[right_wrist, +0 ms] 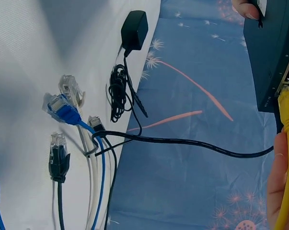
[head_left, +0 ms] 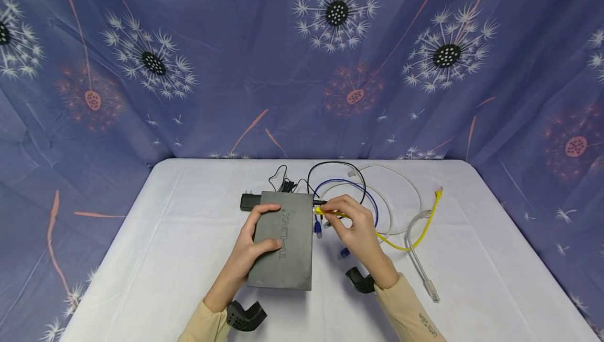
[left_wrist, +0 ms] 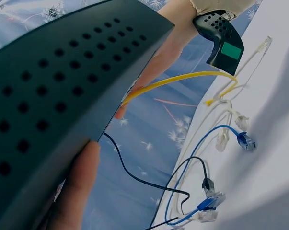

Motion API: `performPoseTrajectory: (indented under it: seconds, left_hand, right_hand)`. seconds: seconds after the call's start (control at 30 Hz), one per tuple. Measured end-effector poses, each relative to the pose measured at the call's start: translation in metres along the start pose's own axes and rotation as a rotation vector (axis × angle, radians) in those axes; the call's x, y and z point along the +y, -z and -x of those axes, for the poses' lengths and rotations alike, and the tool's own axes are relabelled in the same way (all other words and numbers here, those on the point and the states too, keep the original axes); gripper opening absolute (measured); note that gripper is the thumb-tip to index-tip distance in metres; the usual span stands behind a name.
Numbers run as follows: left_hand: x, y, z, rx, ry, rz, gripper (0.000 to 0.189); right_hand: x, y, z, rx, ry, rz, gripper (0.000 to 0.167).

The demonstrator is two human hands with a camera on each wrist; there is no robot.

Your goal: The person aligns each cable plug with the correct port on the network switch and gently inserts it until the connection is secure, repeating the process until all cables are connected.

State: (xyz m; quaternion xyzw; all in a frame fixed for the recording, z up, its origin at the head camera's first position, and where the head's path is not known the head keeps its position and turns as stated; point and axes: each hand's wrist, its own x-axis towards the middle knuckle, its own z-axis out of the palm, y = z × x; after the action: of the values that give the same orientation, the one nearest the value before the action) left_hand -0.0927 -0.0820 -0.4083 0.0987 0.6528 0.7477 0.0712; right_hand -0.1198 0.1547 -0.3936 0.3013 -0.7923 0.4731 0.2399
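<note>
My left hand (head_left: pixel 252 242) grips a dark grey TP-LINK network switch (head_left: pixel 297 247) by its left side, thumb and a finger lying over the top. The switch is held up over the table with its port side turned right. Between thumb and fingers, my right hand (head_left: pixel 354 226) pinches the yellow network cable (head_left: pixel 434 211) just behind its plug. In the right wrist view that yellow plug (right_wrist: pixel 287 103) is at one of the ports on the switch, its tip within the opening. A black power lead (right_wrist: pixel 206 143) runs to the same side of the switch, beside the yellow plug.
On the white table (head_left: pixel 155 258), a black power adapter (head_left: pixel 249 202) with a bundled cord lies behind the switch. Blue cable (head_left: pixel 376 211), black cable (right_wrist: pixel 60 206) and grey-white cables (head_left: pixel 417 263) with clear plugs lie loosely tangled at the right. A patterned curtain (head_left: pixel 236 69) hangs behind.
</note>
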Motion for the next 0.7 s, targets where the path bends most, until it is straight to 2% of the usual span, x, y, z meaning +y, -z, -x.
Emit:
performPoseTrajectory:
  seconds: [0.13, 0.27, 0.57, 0.7]
  left_hand:
    - [-0.001, 0.000, 0.000, 0.004, 0.007, 0.011, 0.065]
    - [-0.002, 0.001, 0.001, 0.010, 0.006, 0.010, 0.064]
    - [-0.002, 0.002, 0.001, 0.025, 0.009, 0.009, 0.062]
    - [-0.002, 0.002, 0.001, 0.034, 0.017, 0.011, 0.062]
  right_hand:
    - [0.009, 0.003, 0.006, 0.003, -0.008, 0.005, 0.023]
    - [0.009, 0.008, 0.010, 0.015, -0.019, 0.031, 0.024]
    - [-0.017, 0.025, 0.006, 0.053, -0.015, 0.065, 0.024]
    - [-0.018, 0.032, 0.009, 0.075, -0.037, 0.084, 0.025]
